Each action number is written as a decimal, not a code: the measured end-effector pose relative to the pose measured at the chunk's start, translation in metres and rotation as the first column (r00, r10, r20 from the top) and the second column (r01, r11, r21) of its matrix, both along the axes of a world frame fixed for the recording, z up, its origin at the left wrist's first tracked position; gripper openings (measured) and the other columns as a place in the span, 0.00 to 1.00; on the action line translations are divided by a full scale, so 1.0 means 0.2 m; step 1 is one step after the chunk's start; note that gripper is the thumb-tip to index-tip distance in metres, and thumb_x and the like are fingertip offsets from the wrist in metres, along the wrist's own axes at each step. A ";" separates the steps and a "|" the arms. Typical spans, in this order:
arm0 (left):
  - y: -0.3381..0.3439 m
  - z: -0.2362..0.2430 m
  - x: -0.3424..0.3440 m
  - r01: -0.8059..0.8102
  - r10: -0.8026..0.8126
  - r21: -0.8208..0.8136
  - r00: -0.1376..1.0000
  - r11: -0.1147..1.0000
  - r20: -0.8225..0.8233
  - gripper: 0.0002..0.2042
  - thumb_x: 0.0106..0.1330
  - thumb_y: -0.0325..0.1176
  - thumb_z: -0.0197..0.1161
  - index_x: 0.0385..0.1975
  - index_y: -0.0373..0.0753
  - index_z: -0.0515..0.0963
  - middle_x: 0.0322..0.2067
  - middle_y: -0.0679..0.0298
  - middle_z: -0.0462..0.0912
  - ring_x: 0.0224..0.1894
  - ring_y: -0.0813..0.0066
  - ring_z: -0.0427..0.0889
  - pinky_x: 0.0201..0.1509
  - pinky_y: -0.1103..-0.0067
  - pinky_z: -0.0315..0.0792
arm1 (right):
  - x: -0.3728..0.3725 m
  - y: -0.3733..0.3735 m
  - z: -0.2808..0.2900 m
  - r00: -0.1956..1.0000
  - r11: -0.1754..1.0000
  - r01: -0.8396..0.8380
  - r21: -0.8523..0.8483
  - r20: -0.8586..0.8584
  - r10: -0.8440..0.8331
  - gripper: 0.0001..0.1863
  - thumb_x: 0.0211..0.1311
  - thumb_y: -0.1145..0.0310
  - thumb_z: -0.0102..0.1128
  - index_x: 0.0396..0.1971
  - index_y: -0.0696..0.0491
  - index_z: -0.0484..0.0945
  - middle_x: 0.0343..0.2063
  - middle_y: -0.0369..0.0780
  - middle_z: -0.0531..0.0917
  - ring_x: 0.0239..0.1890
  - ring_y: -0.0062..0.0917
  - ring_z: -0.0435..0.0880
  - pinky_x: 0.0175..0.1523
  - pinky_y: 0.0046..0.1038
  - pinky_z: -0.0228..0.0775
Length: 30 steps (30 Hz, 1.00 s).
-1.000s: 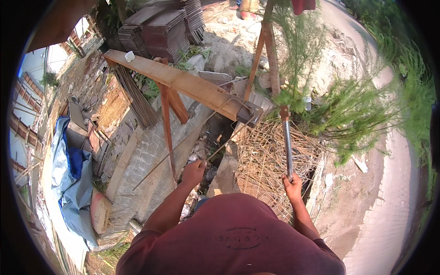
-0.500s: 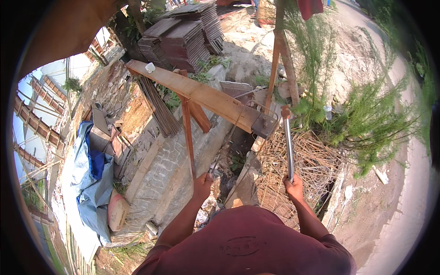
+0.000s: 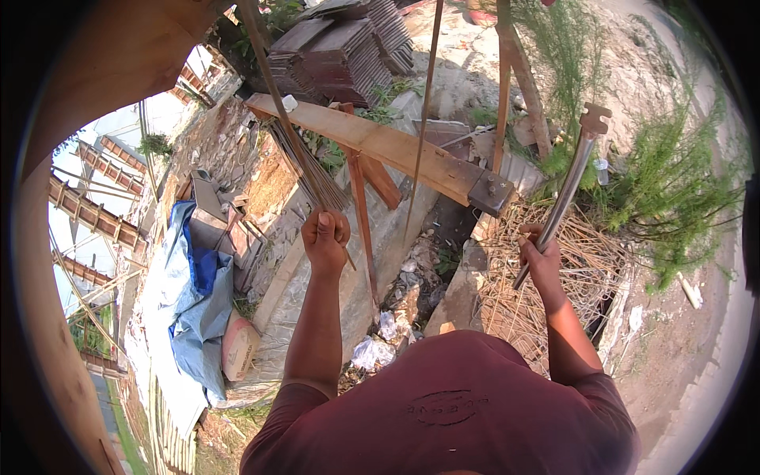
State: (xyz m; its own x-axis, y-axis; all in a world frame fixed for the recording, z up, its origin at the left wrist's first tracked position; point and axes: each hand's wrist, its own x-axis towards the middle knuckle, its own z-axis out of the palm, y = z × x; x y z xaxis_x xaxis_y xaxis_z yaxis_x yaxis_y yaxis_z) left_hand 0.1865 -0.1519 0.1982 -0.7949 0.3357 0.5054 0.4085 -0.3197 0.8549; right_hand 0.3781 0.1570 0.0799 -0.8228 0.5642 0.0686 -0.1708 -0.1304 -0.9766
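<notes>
My left hand (image 3: 325,239) is closed in a fist around a thin steel rod (image 3: 273,87), which slants up past the top left of the view. Another thin rod length (image 3: 422,131) hangs nearly upright in front of the beam; whether it belongs to the same piece I cannot tell. In my right hand (image 3: 541,257) is a rebar bending wrench (image 3: 571,178), a metal bar with a notched head, tilted up and to the right. Between the hands and farther off, a wooden beam (image 3: 380,149) bears a dark metal plate (image 3: 491,192) with small pins at its near end.
Bent steel rods (image 3: 507,305) lie piled below my right hand. A bundle of straight rods (image 3: 305,162) rests under the beam, near stacked roof tiles (image 3: 336,67). Blue tarpaulin (image 3: 198,309) and a sack (image 3: 240,346) are at left. Feathery green plants (image 3: 657,214) grow at right.
My left hand has risen with the rod, which has come away from the plate on the beam. My right hand has lifted the bending wrench, tilting its head to the right.
</notes>
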 end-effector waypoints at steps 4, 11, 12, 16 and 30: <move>0.10 0.13 0.02 0.006 -0.027 0.263 0.997 0.965 0.078 0.20 0.69 0.49 0.51 0.21 0.40 0.65 0.13 0.71 0.59 0.13 0.83 0.54 0.15 0.83 0.49 | -0.08 -0.01 -0.03 0.997 0.982 -0.002 0.191 0.078 -0.013 0.11 0.59 0.69 0.61 0.38 0.59 0.76 0.24 0.32 0.76 0.25 0.13 0.72 0.31 0.18 0.65; 0.24 0.17 0.14 0.009 -0.102 0.399 0.971 0.917 0.214 0.20 0.71 0.52 0.46 0.21 0.44 0.63 0.12 0.71 0.56 0.11 0.81 0.53 0.16 0.82 0.50 | -0.11 -0.24 -0.03 0.975 0.977 -0.205 0.054 -0.081 0.209 0.19 0.61 0.61 0.62 0.47 0.57 0.76 0.41 0.39 0.80 0.45 0.22 0.77 0.50 0.28 0.68; 0.24 0.15 0.14 0.023 -0.122 0.412 0.969 0.911 0.214 0.19 0.70 0.52 0.46 0.24 0.44 0.65 0.13 0.70 0.59 0.13 0.79 0.56 0.17 0.81 0.53 | -0.11 -0.24 -0.03 0.981 0.980 -0.192 0.051 -0.027 0.194 0.18 0.61 0.61 0.62 0.45 0.57 0.77 0.38 0.38 0.79 0.41 0.21 0.77 0.47 0.27 0.68; 0.27 0.15 0.12 -0.041 -0.100 0.463 0.956 0.885 0.276 0.19 0.69 0.54 0.47 0.38 0.43 0.71 0.21 0.65 0.70 0.23 0.71 0.71 0.25 0.77 0.66 | -0.11 -0.16 -0.04 0.995 0.989 -0.034 0.144 0.097 0.020 0.14 0.61 0.61 0.61 0.36 0.57 0.78 0.25 0.35 0.77 0.27 0.19 0.74 0.33 0.23 0.67; 0.42 -0.84 -1.00 0.034 0.023 -0.049 0.534 0.998 0.845 0.13 0.72 0.45 0.44 0.37 0.43 0.70 0.30 0.61 0.78 0.37 0.61 0.80 0.40 0.61 0.76 | -0.16 0.65 -0.24 0.825 0.795 -0.042 0.605 0.470 -0.313 0.15 0.57 0.65 0.64 0.19 0.56 0.69 0.14 0.33 0.66 0.20 0.17 0.62 0.25 0.25 0.57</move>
State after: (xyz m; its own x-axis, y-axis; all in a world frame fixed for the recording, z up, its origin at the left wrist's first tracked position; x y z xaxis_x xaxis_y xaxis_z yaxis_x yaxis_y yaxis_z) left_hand -0.0135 -0.0683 0.0295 -0.8401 0.3446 -0.4190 -0.5147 -0.2621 0.8163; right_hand 0.3459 0.2868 0.0322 -0.7415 0.6710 -0.0011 0.4143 0.4565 -0.7874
